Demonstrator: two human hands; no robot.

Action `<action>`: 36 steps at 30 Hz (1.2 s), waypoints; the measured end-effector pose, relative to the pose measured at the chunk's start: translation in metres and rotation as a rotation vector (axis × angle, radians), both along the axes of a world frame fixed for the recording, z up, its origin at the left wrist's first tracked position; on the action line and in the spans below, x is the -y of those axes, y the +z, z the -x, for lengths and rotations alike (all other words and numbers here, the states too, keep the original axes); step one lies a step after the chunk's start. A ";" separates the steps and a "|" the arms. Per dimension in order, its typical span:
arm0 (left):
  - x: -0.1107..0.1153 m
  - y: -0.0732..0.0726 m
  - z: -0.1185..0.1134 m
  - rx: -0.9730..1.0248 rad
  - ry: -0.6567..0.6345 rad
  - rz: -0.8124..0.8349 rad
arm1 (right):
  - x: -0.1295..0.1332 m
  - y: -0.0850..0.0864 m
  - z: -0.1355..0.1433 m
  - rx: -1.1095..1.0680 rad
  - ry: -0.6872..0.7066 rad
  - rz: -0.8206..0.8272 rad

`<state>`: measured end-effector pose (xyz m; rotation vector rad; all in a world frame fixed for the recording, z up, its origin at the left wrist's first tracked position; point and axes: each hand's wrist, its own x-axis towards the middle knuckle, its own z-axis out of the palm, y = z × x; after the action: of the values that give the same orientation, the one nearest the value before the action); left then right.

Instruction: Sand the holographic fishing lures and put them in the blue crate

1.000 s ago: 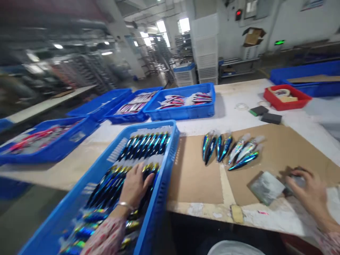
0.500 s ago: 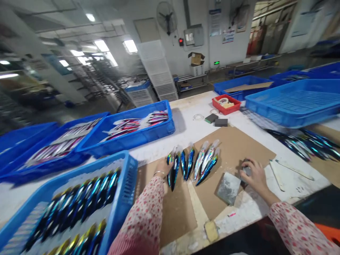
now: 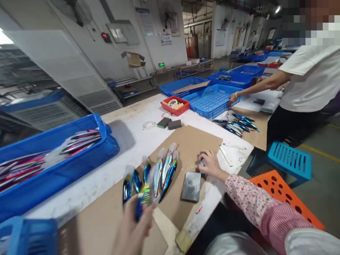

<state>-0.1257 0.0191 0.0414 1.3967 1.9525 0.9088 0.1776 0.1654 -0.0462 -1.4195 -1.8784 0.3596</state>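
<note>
My left hand (image 3: 132, 230), blurred at the bottom of the view, holds up one shiny blue-green fishing lure (image 3: 142, 201) wrapped in clear plastic. Just beyond it, several more lures (image 3: 162, 170) lie in a row on a brown cardboard sheet (image 3: 191, 141). My right hand (image 3: 210, 163) rests on the cardboard, closed over a small dark block that is mostly hidden. A grey flat pad (image 3: 191, 186) lies close to that hand.
A blue crate (image 3: 61, 166) with red and silver lures stands at the left. A red tray (image 3: 174, 105), two dark sponges (image 3: 169, 123) and tape rings lie farther back. A co-worker in a white shirt (image 3: 308, 81) touches an empty blue crate (image 3: 212, 101). Blue and orange stools (image 3: 289, 163) stand at the right.
The view has swung right. My left hand left the near crate, reached the lures on the cardboard and now lifts one up. My right hand has stayed on the small block.
</note>
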 end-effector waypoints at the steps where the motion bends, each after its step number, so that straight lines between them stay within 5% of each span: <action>1: 0.006 -0.006 -0.026 0.015 -0.070 0.043 | -0.001 0.003 -0.002 -0.037 -0.010 0.014; 5: 0.014 -0.032 -0.096 -0.027 -0.236 0.056 | -0.006 0.018 -0.004 -0.222 -0.026 0.015; 11: 0.018 -0.049 -0.127 -0.310 -0.309 0.141 | 0.008 0.030 0.019 -0.150 0.096 0.069; 19: 0.019 -0.055 -0.142 -0.563 -0.281 0.171 | 0.042 0.035 0.034 0.119 0.163 0.122; 26: 0.018 -0.060 -0.145 -0.613 -0.269 0.168 | 0.032 0.045 0.036 0.260 0.111 0.106; 31: 0.018 -0.062 -0.146 -0.597 -0.271 0.177 | 0.034 0.044 0.034 0.247 0.244 0.148; 36: 0.019 -0.064 -0.147 -0.584 -0.255 0.191 | 0.030 0.049 0.034 0.330 0.170 0.135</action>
<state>0.0209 0.0005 -0.0230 1.8826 2.1175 0.1939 0.1439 0.1350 0.0024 -1.4827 -2.2883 0.3570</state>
